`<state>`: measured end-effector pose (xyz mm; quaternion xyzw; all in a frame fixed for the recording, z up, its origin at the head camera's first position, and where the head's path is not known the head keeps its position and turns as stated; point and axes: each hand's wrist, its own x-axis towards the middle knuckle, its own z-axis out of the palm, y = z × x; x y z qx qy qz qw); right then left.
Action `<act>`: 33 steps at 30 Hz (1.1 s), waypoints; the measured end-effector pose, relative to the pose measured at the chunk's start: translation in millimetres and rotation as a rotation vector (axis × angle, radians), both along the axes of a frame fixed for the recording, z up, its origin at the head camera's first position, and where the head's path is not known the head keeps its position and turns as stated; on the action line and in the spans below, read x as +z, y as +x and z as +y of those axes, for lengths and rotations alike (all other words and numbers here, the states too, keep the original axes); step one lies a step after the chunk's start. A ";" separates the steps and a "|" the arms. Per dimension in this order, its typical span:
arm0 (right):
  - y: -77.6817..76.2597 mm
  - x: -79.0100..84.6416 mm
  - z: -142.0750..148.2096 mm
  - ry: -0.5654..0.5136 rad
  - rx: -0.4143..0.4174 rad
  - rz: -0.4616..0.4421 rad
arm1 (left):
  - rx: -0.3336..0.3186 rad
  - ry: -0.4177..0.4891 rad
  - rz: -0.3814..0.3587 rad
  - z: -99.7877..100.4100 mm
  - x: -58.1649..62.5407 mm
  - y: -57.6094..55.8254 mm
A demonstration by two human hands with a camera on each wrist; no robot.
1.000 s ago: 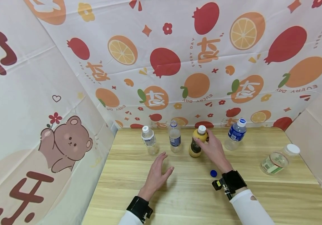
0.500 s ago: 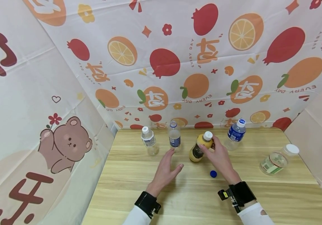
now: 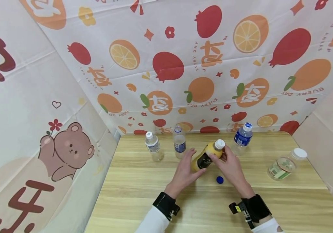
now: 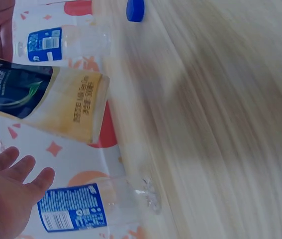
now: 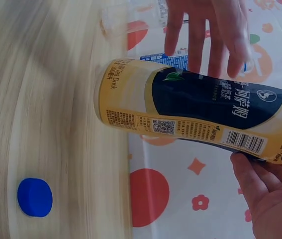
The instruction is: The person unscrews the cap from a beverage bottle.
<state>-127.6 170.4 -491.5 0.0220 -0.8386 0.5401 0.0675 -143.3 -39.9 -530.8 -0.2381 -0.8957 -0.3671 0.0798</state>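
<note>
A yellow milk tea bottle (image 3: pixel 205 158) with a dark label and white cap is tilted, its cap leaning to the right. My right hand (image 3: pixel 232 165) grips it near the top, thumb on the front. In the right wrist view, the bottle's base (image 5: pixel 106 94) is raised off the wooden surface. My left hand (image 3: pixel 183 174) is beside the lower part of the bottle, fingers spread and thumb apart. The left wrist view shows a gap between the left fingers (image 4: pixel 19 169) and the bottle. A blue cap (image 3: pixel 220 180) lies on the table below the right hand.
On the wooden table (image 3: pixel 131 194), two clear bottles stand at the left: one white-capped (image 3: pixel 154 147), one with a blue neck ring (image 3: pixel 179 145). A blue-labelled bottle (image 3: pixel 242 139) stands behind the right hand. A white-lidded jar (image 3: pixel 281 168) is far right. Fruit-printed cloth (image 3: pixel 169 64) hangs behind.
My right hand has lifted the milk tea bottle, tipping it and drawing it nearer. The left hand has moved right and forward, up to the bottle's lower part.
</note>
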 end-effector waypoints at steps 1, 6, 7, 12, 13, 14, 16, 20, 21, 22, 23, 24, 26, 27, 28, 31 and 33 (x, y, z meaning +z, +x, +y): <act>1.2 0.7 -0.7 -0.005 0.001 -0.004 | 0.000 -0.005 0.005 1.7 0.1 -0.7; 5.2 3.7 -3.4 -0.048 0.008 -0.026 | -0.005 -0.011 0.023 7.4 0.9 -3.9; 5.7 4.2 -3.8 -0.058 0.011 -0.029 | -0.005 -0.013 0.027 8.2 1.0 -4.6; 7.4 5.0 -5.5 -0.094 0.022 -0.031 | 0.004 -0.023 0.026 11.7 3.1 -6.5; 7.6 4.9 -5.9 -0.094 0.023 -0.031 | 0.007 -0.022 0.027 12.3 3.2 -6.8; 7.8 4.9 -6.3 -0.094 0.022 -0.030 | 0.011 -0.024 0.029 12.8 3.4 -7.1; 7.8 4.1 -7.0 -0.089 0.020 -0.027 | 0.018 -0.027 0.033 13.8 3.3 -7.8; 7.6 3.0 -7.8 -0.082 0.019 -0.022 | 0.025 -0.025 0.052 15.6 4.3 -8.2; 7.5 2.7 -8.0 -0.082 0.021 -0.019 | 0.024 -0.023 0.053 15.9 4.7 -8.2; 7.6 2.6 -8.2 -0.081 0.022 -0.017 | 0.024 -0.025 0.055 16.1 5.1 -8.0; 7.5 2.5 -8.4 -0.084 0.025 -0.016 | 0.023 -0.026 0.055 16.2 5.3 -7.9; 7.6 2.4 -8.6 -0.087 0.028 -0.017 | 0.022 -0.030 0.054 16.4 5.8 -7.6; 7.6 1.9 -8.9 -0.090 0.032 -0.022 | 0.017 -0.031 0.049 16.5 6.3 -7.1; 7.6 1.7 -8.9 -0.089 0.034 -0.024 | 0.014 -0.030 0.047 16.5 6.3 -6.9; 7.8 1.3 -8.8 -0.089 0.035 -0.028 | 0.011 -0.030 0.045 16.5 6.3 -6.7; 8.2 0.5 -8.4 -0.089 0.045 -0.033 | 0.003 -0.027 0.041 16.5 5.5 -6.3; 8.4 0.2 -7.5 -0.089 0.060 -0.034 | 0.001 -0.023 0.041 16.3 4.9 -6.2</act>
